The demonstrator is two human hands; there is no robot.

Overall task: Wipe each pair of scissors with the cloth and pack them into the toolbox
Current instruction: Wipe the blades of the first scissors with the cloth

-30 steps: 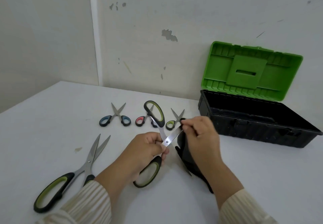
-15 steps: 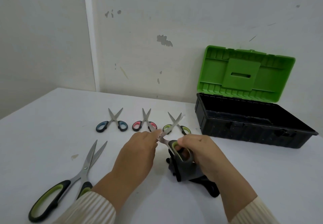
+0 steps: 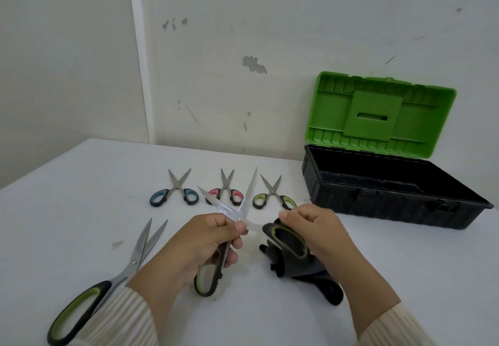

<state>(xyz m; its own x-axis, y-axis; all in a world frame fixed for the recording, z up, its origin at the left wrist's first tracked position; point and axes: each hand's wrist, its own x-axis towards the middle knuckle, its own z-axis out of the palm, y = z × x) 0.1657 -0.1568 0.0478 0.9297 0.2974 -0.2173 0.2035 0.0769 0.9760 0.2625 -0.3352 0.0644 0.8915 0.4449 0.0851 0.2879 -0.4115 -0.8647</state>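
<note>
A smooth white table is sitting against a scuffed, chipped pale wall, bearing a ribbed black plastic toolbox with its green lid raised. The left hand is gripping large steel scissors with black-and-green handles, blades spread, while the right hand is pinching a dark crumpled cloth around one handle.

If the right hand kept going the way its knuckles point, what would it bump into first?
Probably the left hand, at the pivot of the big open scissors it holds. The right hand, gripping the dark cloth and one handle, points leftward at it. Depth is unclear.
</note>
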